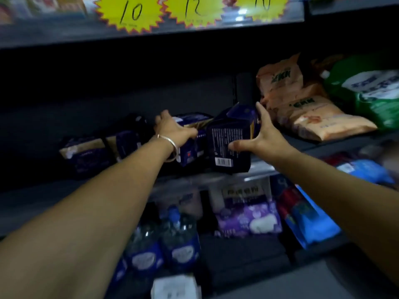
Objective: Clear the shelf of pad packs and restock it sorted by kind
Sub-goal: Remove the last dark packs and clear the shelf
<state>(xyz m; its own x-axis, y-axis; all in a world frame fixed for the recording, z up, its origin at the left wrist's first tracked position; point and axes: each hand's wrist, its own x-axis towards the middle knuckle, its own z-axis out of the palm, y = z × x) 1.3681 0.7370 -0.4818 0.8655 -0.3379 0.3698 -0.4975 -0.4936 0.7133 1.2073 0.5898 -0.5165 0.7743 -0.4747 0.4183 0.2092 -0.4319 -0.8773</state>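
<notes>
My right hand clasps the dark blue pad pack at the shelf front, my left hand grips its left neighbour; best lift both straight outward.

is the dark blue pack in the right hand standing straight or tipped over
Tipped. The dark blue pack leans over the shelf edge, barcode face toward the camera, with the right hand gripping its side.

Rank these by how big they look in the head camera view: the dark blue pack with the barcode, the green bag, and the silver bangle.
1. Green bag, though the frame edge cuts it off.
2. Dark blue pack with the barcode, held by the right hand; it looks nearly as big, so this order is unsure.
3. Silver bangle, clearly smallest.
</notes>
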